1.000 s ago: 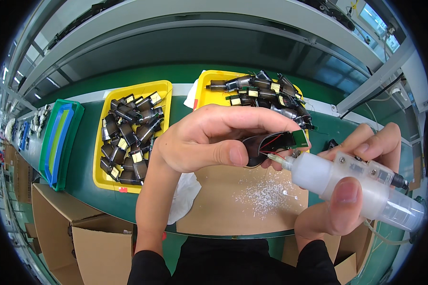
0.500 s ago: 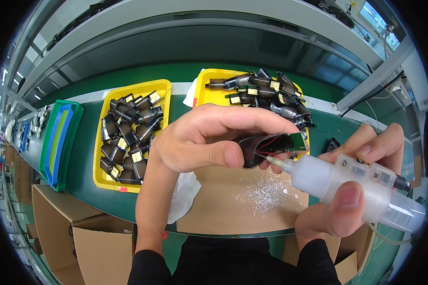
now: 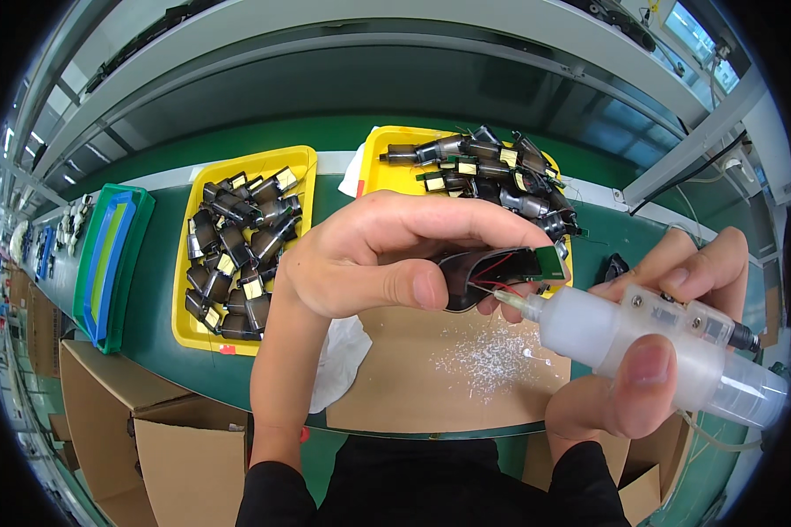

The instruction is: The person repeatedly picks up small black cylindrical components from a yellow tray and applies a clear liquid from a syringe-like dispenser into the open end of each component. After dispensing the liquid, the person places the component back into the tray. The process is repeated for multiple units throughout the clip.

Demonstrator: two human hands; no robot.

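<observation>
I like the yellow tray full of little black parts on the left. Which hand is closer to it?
Left. The left hand is right beside that yellow tray, overlapping its edge in view; the right hand holds the dispenser farther off.

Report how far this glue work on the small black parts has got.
Done: white specks on the cardboard mat suggest earlier gluing. In hand: the left hand holds one black part, the right hand puts the dispenser tip to its wires. Left: two yellow trays hold many parts; which are finished is unclear.

Two yellow trays of dark parts are set on the green counter at ten and twelve o'clock. Stacked green-and-blue trays are seen at nine, cardboard boxes at seven.
</observation>
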